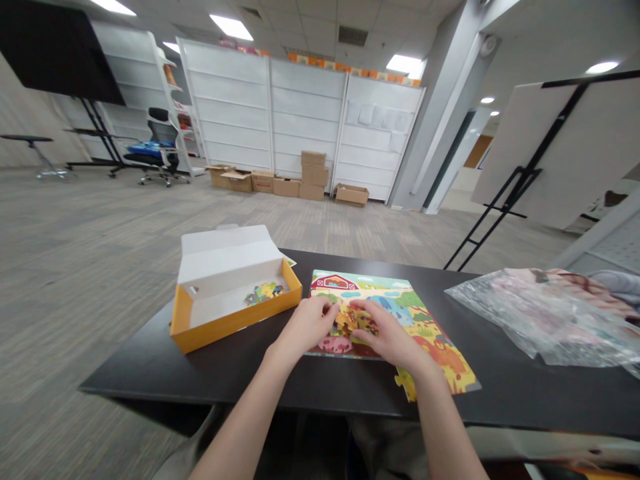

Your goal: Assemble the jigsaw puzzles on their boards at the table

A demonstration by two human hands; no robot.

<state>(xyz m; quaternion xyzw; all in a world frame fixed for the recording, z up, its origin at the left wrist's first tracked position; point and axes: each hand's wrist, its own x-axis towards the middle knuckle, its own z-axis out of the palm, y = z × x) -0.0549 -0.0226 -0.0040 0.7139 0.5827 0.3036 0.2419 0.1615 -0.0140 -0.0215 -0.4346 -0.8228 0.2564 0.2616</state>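
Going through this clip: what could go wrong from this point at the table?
The yellow puzzle piece at the near corner of the farm-scene puzzle board lies at the edge of the dark table, so it might fall. The left hand and right hand crowd the pieces between them and could shift them. The orange box sits near the table's edge and could get knocked.

Bright, even light from recessed ceiling panels [231, 27]; the panels themselves clip to white. Shadows are soft and faint, deepest beneath the left hand [305, 327] and right hand [387, 337]. Specular glare streaks across the clear plastic bag [545, 320]. Wide-angle distortion leans the white shelving [300, 113] and stretches the easel board [525, 147] toward the edge. Focus is fairly uniform, slightly softer at far corners.
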